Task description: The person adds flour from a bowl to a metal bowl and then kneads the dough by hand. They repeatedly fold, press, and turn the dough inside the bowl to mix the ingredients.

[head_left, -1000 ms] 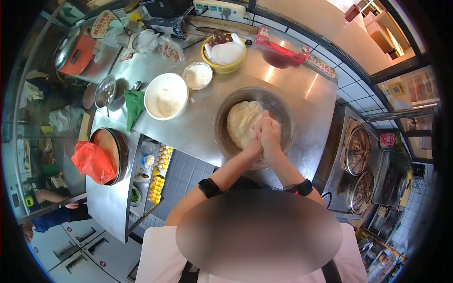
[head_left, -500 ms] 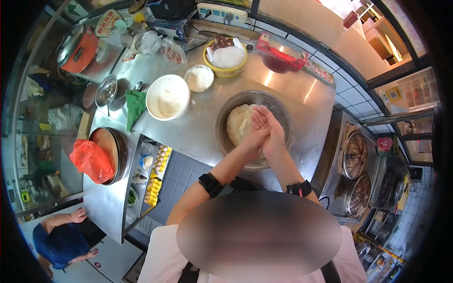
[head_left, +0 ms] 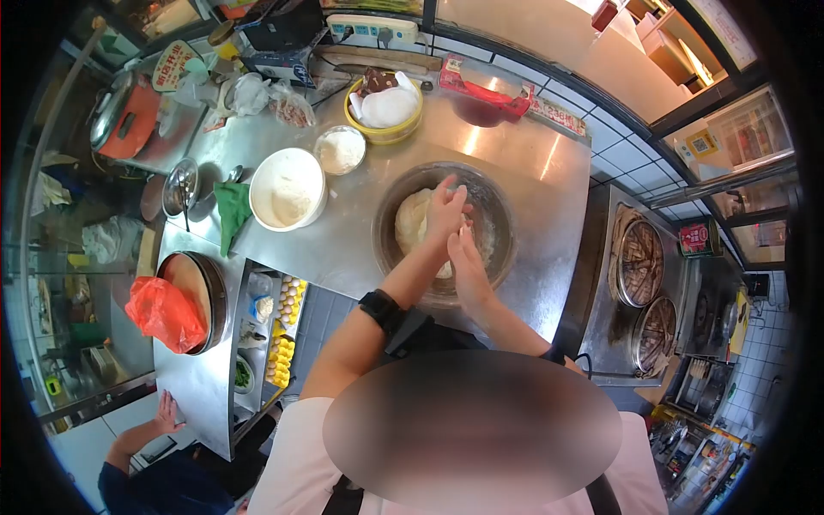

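A large metal bowl [head_left: 506, 249] stands on the steel counter with a pale ball of dough [head_left: 412, 221] inside, partly hidden by my hands. My left hand [head_left: 449, 210] is over the bowl, its fingers apart and slightly bent, with nothing held. Just below it, my right hand [head_left: 466, 256] has its fingers stretched out, the tips against the heel of my left hand. Neither hand grips the dough. To the left are a white tub [head_left: 319, 193] of flour and a small bowl [head_left: 341, 150] of white powder.
A yellow basket [head_left: 386, 135] and a red-trimmed box [head_left: 485, 99] stand behind the bowl. Farther left are a green cloth [head_left: 233, 206] and a red plastic bag [head_left: 167, 313]. Round pans [head_left: 641, 262] lie right. A co-worker's hand [head_left: 167, 415] touches the counter at lower left.
My clasped hands have come apart; the left now sits above the right, fingers spread. The view has shifted slightly. The co-worker has moved closer to the counter and placed a hand on it.
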`<state>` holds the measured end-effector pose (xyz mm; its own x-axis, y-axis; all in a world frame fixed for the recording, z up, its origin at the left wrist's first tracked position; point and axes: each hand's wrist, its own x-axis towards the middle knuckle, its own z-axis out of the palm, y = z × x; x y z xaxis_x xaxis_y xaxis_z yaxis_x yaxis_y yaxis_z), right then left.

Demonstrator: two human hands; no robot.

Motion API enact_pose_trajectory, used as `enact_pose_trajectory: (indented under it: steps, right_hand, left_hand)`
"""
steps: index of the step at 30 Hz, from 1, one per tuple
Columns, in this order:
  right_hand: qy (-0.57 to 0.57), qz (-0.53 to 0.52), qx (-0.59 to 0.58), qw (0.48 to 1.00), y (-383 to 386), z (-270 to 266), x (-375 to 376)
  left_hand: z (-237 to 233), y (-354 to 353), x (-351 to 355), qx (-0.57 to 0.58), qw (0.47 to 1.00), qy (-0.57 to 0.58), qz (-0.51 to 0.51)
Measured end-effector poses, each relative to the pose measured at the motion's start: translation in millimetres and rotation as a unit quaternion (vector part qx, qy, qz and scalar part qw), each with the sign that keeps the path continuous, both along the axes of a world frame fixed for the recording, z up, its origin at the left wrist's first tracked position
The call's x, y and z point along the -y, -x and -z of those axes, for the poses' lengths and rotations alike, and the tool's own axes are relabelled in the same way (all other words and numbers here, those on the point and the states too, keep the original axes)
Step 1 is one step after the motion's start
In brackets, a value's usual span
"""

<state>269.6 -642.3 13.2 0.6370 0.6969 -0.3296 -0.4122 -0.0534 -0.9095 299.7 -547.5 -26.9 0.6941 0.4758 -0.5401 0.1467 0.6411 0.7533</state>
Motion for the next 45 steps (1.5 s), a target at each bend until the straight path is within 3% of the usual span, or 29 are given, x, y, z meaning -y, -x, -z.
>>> enact_pose_trajectory:
  steps: [6,8,9,11,15,17,19,21,25,27,31,33,34,37,40,42,45]
  right_hand:
    - [-0.013,-0.053,-0.082,0.995,11.5,2.4,23.7]
    - [-0.015,-0.039,-0.104,0.994,6.6,10.3,21.0]
    - [-0.019,-0.026,-0.124,0.992,-0.2,10.0,14.6]
    - [0.025,0.008,-0.259,0.965,-21.4,0.8,1.9]
    - [0.020,-0.010,-0.220,0.975,-58.2,30.7,-13.5]
    - [-0.021,-0.019,-0.261,0.965,-71.2,45.7,-18.2]
    - [-0.023,-0.027,-0.257,0.966,-71.4,55.0,-15.8]
    - [-0.032,0.028,-0.314,0.948,-63.8,42.8,-15.9]
    - [-0.011,0.015,-0.316,0.949,-40.3,8.8,-7.4]
    - [0.012,0.007,-0.277,0.961,-33.0,3.4,-5.1]
    - [-0.015,0.013,-0.332,0.943,-44.1,-6.1,-5.5]
    - [-0.023,0.009,-0.299,0.954,-47.6,-8.7,-6.0]
    - [-0.021,0.012,-0.299,0.954,-44.2,-11.1,-4.6]
    - [0.040,0.054,-0.288,0.955,-26.1,-17.9,-14.0]
    - [0.029,0.065,-0.301,0.951,-29.3,-4.0,-15.4]
    - [0.001,-0.039,-0.296,0.955,-48.4,2.8,-8.5]
    - [0.013,0.009,-0.306,0.952,-55.9,15.8,-13.4]
  left_hand:
    - [13.2,13.1,-2.8,-0.028,0.994,-0.054,0.091]
    - [19.5,19.8,5.8,0.100,0.982,-0.162,-0.012]
    - [18.7,22.2,14.4,0.100,0.981,-0.165,-0.014]
    - [17.8,31.1,40.9,0.027,0.907,-0.420,0.002]
    - [15.5,29.7,62.5,0.068,0.843,-0.526,-0.084]
    - [5.3,36.3,68.2,0.090,0.827,-0.547,-0.093]
    - [-4.2,43.0,63.2,0.110,0.821,-0.556,-0.066]
    - [-16.1,48.1,49.7,0.129,0.818,-0.561,-0.010]
    - [-16.6,57.7,24.9,0.148,0.815,-0.555,0.074]
    - [-5.3,58.4,13.7,0.182,0.752,-0.624,0.111]
    - [0.2,37.7,22.6,0.155,0.770,-0.606,0.125]
    - [-4.1,26.5,30.9,-0.010,0.877,-0.469,0.102]
    - [-4.7,24.1,30.6,-0.058,0.904,-0.415,0.082]
    - [-3.7,19.8,24.7,-0.042,0.927,-0.373,0.013]
    - [-18.5,25.6,28.0,0.046,0.889,-0.449,-0.075]
    - [-36.8,30.7,38.0,0.117,0.823,-0.535,-0.149]
    - [-40.0,34.6,40.0,0.174,0.722,-0.625,-0.242]
